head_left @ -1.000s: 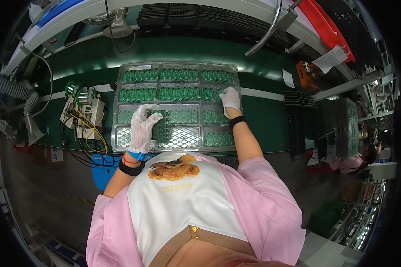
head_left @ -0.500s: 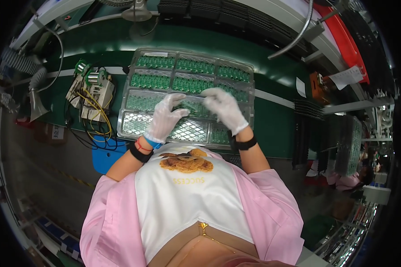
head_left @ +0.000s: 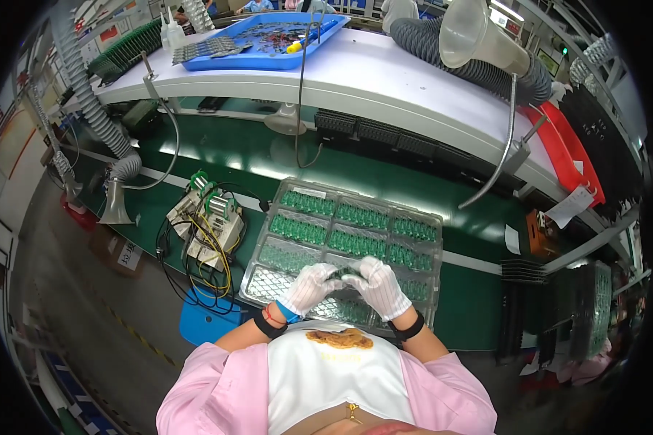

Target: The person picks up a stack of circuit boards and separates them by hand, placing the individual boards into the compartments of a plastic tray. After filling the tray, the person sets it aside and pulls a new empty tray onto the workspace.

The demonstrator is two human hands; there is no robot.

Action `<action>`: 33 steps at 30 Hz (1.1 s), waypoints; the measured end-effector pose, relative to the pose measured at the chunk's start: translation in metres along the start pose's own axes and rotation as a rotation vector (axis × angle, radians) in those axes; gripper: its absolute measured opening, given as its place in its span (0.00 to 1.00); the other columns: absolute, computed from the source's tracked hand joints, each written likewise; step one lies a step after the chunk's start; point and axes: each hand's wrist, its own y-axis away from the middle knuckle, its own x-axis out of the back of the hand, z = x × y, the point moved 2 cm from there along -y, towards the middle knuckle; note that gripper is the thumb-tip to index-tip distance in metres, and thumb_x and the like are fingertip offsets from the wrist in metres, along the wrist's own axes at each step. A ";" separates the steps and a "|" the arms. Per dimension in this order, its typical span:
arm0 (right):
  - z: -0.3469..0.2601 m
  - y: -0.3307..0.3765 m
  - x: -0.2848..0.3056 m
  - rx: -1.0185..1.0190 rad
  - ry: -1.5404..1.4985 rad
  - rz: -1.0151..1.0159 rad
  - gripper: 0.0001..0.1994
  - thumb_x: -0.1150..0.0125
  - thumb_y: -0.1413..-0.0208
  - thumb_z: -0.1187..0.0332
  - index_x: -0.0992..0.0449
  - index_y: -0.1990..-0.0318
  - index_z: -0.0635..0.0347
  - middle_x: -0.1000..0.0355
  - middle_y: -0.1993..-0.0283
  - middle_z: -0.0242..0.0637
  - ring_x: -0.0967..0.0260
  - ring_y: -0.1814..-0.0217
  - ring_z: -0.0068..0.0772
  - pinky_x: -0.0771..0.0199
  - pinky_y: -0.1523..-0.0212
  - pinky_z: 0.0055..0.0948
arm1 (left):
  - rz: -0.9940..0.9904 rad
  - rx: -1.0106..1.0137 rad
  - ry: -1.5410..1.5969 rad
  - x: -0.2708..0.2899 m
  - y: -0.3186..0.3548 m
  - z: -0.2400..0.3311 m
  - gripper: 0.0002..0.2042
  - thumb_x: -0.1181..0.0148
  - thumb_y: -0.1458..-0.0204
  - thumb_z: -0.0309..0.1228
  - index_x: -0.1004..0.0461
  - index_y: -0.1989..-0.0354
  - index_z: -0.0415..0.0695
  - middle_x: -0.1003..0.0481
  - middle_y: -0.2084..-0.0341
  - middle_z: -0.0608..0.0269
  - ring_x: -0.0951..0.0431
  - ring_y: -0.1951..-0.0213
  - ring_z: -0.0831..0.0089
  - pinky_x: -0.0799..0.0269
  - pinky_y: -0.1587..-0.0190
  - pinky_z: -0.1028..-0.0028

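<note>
My left hand (head_left: 308,289) and my right hand (head_left: 377,288), both in white gloves, meet fingertip to fingertip over the clear plastic tray (head_left: 438,272). Between their closed fingers is a small green circuit board (head_left: 341,273), mostly covered by the gloves. The tray is divided into compartments, and rows of green circuit boards (head_left: 355,241) fill several of them. Its near-left compartment (head_left: 265,281) shows a bare crosshatched bottom. Dark bands circle both my wrists, and the left one also has a blue and a red band.
Left of the tray stands a wired device with metal spools (head_left: 214,221), its cables hanging over the bench edge above a blue stool (head_left: 203,319). A white shelf (head_left: 384,72) crosses behind, bearing a blue tray (head_left: 196,64). Fume funnels (head_left: 116,203) and a bent metal tube (head_left: 504,163) reach in.
My view has tilted up, bringing the white shelf and blue tray into sight. My hands were apart over the tray; now their fingertips are together around the small green board.
</note>
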 end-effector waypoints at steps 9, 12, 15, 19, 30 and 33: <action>0.040 0.039 0.013 -0.071 -0.449 -0.374 0.07 0.41 0.49 0.66 0.25 0.63 0.55 0.31 0.68 0.39 0.33 0.66 0.40 0.32 0.66 0.35 | -0.193 -0.418 -0.119 -0.004 0.006 0.026 0.10 0.38 0.56 0.33 0.24 0.67 0.42 0.27 0.72 0.56 0.27 0.71 0.57 0.32 0.70 0.64; 0.039 0.038 0.014 0.277 -0.333 -0.159 0.05 0.46 0.46 0.65 0.25 0.65 0.51 0.32 0.70 0.38 0.34 0.66 0.40 0.35 0.64 0.39 | -0.196 -0.516 -0.162 -0.004 0.000 0.027 0.07 0.39 0.55 0.33 0.24 0.70 0.45 0.28 0.72 0.58 0.27 0.72 0.61 0.33 0.72 0.66; 0.047 0.034 0.017 -0.206 -0.602 -0.455 0.06 0.43 0.50 0.68 0.28 0.71 0.62 0.32 0.72 0.39 0.33 0.72 0.38 0.32 0.70 0.35 | -0.233 -0.496 -0.134 -0.003 -0.001 0.039 0.08 0.37 0.57 0.34 0.25 0.72 0.45 0.31 0.75 0.59 0.29 0.73 0.61 0.35 0.70 0.65; 0.063 0.046 0.018 -0.278 -0.621 -0.239 0.08 0.47 0.45 0.67 0.27 0.70 0.62 0.32 0.72 0.37 0.34 0.75 0.27 0.33 0.75 0.25 | -0.279 -0.116 0.069 -0.010 -0.013 0.031 0.09 0.35 0.58 0.33 0.27 0.73 0.42 0.31 0.76 0.58 0.30 0.71 0.60 0.35 0.67 0.65; 0.247 0.118 0.032 -1.081 0.468 0.169 0.12 0.37 0.54 0.63 0.23 0.65 0.62 0.25 0.65 0.47 0.26 0.62 0.44 0.25 0.62 0.37 | -0.066 0.228 0.059 -0.026 0.003 -0.018 0.19 0.33 0.58 0.29 0.31 0.59 0.32 0.30 0.67 0.52 0.27 0.60 0.64 0.31 0.59 0.68; 0.251 0.111 0.022 -1.115 0.507 -0.010 0.13 0.36 0.55 0.62 0.23 0.66 0.62 0.25 0.63 0.48 0.27 0.59 0.48 0.28 0.57 0.39 | -0.111 0.403 0.177 -0.022 -0.004 -0.011 0.19 0.36 0.56 0.25 0.35 0.58 0.29 0.32 0.73 0.59 0.29 0.60 0.73 0.31 0.57 0.70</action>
